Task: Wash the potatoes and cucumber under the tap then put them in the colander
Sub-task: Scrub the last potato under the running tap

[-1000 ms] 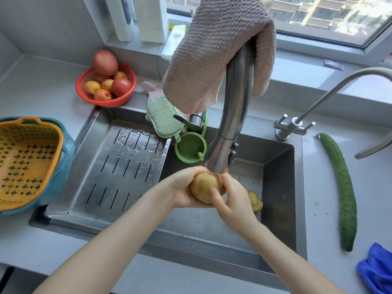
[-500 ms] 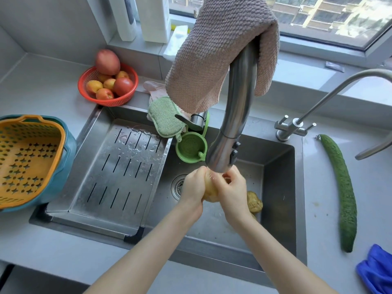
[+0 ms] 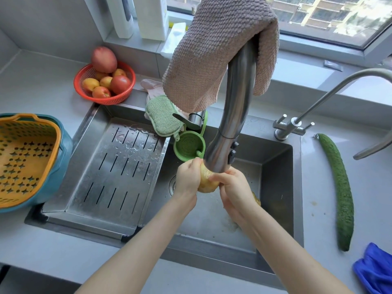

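The task is at an early stage. Both hands work on 1 potato (image 3: 206, 183), which sits directly under the head of the tap (image 3: 218, 158), over the middle of the sink (image 3: 275, 177). The left hand (image 3: 187, 177) has its fingers curled around the left side of the potato, and the right hand (image 3: 234, 187) wraps it from the right and near side, so only a narrow yellow strip of it shows between them. The skin looks wet and shiny there, but the tap head and the hands hide the water stream, so I cannot tell how strongly it runs.

A second potato (image 3: 256, 200) lies on the sink floor, just right of the right hand and mostly hidden behind it. I cannot tell if it is already washed. The cucumber (image 3: 337, 187) lies on the counter to the right of the sink, well apart from both hands, and I judge it is not yet washed.

The colander (image 3: 25, 158), an orange insert inside a teal bowl, stands on the counter at the far left, beyond the metal drain tray (image 3: 118, 170). No vegetable is visible in the part that shows.

So 0 items seem to be delivered. What is left, in my judgement: finish this potato, carry it left to the colander, then deal with the second potato and the cucumber.
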Motion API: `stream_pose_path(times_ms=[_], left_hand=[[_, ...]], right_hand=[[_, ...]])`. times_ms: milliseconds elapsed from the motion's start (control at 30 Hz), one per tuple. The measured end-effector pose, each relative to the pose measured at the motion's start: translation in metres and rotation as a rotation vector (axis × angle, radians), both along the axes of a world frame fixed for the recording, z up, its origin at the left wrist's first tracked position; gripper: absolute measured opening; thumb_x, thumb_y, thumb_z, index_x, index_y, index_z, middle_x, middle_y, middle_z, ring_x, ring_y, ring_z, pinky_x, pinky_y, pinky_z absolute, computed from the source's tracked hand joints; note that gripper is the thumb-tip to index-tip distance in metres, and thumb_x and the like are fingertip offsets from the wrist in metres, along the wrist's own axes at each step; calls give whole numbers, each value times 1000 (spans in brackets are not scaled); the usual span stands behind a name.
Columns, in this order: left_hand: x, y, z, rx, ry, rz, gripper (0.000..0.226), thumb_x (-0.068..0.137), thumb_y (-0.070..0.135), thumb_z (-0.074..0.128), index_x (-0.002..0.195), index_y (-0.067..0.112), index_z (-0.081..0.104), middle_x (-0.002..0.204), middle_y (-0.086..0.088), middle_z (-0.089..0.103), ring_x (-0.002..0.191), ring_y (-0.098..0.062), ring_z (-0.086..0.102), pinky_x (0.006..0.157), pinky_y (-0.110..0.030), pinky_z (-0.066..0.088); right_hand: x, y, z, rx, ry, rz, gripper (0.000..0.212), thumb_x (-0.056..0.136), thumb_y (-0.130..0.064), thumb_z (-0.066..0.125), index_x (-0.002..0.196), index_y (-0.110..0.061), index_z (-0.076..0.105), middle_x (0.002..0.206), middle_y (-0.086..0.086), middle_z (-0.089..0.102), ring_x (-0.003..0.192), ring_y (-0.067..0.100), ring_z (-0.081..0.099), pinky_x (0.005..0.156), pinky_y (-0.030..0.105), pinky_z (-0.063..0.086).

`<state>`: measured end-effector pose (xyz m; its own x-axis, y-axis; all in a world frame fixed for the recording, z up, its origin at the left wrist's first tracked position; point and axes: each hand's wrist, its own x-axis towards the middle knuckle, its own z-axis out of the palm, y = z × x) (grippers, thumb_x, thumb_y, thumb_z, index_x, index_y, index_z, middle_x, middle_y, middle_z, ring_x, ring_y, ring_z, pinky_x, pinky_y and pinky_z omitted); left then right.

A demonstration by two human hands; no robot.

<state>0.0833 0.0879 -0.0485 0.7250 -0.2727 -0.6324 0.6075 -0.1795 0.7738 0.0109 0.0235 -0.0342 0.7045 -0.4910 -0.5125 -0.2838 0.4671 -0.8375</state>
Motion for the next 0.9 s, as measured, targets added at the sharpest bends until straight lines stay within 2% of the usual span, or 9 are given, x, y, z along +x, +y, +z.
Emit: stream_pose_path(times_ms=[133, 233, 333, 400, 467, 567, 633, 733, 900], left_hand=[[-5, 1, -2, 33, -56, -59, 16, 86, 15, 46, 72, 11, 53, 69, -11, 46, 67, -20, 45, 61, -33, 37], [-6, 2, -5, 49, -15, -47, 17, 86, 12, 47, 70, 9, 52, 69, -10, 45, 69, -20, 44, 60, -32, 36], [-2, 0, -4, 39, 83, 20, 27, 89, 8, 43, 65, 8, 56, 67, -8, 53, 64, -22, 50, 57, -27, 40], [1, -2, -5, -22, 241, 67, 27, 91, 9, 41, 71, 10, 60, 70, -8, 58, 65, -21, 56, 58, -26, 46], [2, -2, -3, -145, 403, 63, 26, 93, 10, 42, 73, 8, 59, 71, -10, 58, 65, -23, 58, 59, -28, 52], [-6, -8, 3, -223, 354, 22, 30, 92, 6, 43, 64, 11, 56, 60, -4, 58, 59, -17, 58, 58, -24, 51], [-15, -13, 6, -107, 94, -21, 33, 91, 9, 48, 60, 18, 52, 52, 7, 55, 58, -17, 54, 53, -24, 43], [-21, -11, 2, 160, -410, -165, 22, 90, 23, 56, 69, 14, 54, 66, -1, 60, 69, -24, 52, 62, -36, 41], [-18, 21, 0, -45, -867, -448, 26, 75, 33, 61, 89, 12, 59, 73, 10, 51, 70, -1, 51, 62, -8, 38]], right_hand=[[4, -3, -1, 68, -5, -29, 36, 76, 17, 54, 63, -10, 74, 72, 7, 68, 69, 19, 64, 61, 25, 55], [3, -5, -1, 97, 13, -13, 49, 72, 23, 42, 55, -11, 73, 67, 5, 68, 71, 21, 61, 69, 30, 49], [-4, -8, -3, 127, -37, 22, 44, 73, 20, 42, 72, -11, 74, 78, 6, 71, 80, 20, 63, 77, 31, 48], [-10, -1, -9, -90, -34, 94, 24, 80, 0, 56, 92, -16, 68, 93, 4, 69, 89, 16, 62, 81, 30, 50], [-17, 11, -19, -559, 53, 192, 22, 83, -30, 62, 104, -22, 59, 101, -1, 62, 92, 13, 59, 79, 25, 49], [-12, 20, -27, -950, 174, 112, 28, 84, -54, 42, 89, -28, 49, 84, -6, 52, 75, 16, 53, 63, 25, 42], [-2, 19, -24, -781, 240, -34, 29, 88, -48, 39, 81, -21, 48, 74, -3, 59, 70, 19, 54, 61, 33, 41], [16, 6, -13, -326, 332, -91, 29, 92, -17, 45, 64, -15, 45, 52, -4, 54, 50, 15, 42, 47, 24, 32], [18, -19, 9, 418, 552, 293, 35, 83, -32, 37, 51, -19, 33, 41, -2, 33, 28, 9, 22, 36, 7, 17]])
